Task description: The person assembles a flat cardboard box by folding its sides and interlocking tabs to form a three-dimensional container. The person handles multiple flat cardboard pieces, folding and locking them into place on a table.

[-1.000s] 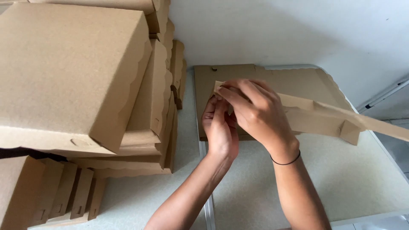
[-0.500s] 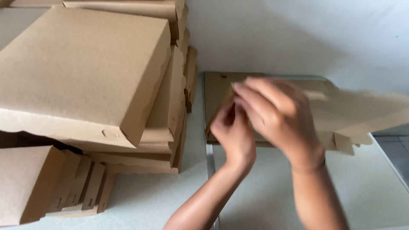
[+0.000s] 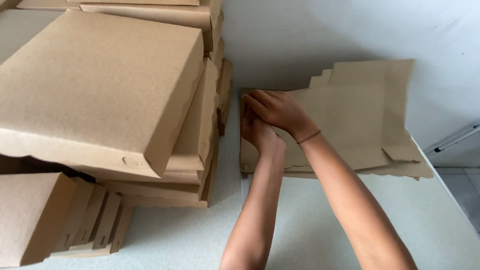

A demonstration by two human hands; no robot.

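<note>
Cardboard blank [image 3: 350, 125] lies on the surface [image 3: 310, 225] beside stacked boxes [image 3: 100, 90], both hands [image 3: 275, 107] pinching its left edge; firm, even pressure should crease cleanly.

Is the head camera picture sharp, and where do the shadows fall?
In the head view both hands, the left hand and the right hand, look sharp on the flat cardboard sheet; light is soft, without glare; shadow lies on the wall behind the sheet and under the stack of folded boxes; straight edges bend slightly near the frame borders.
</note>
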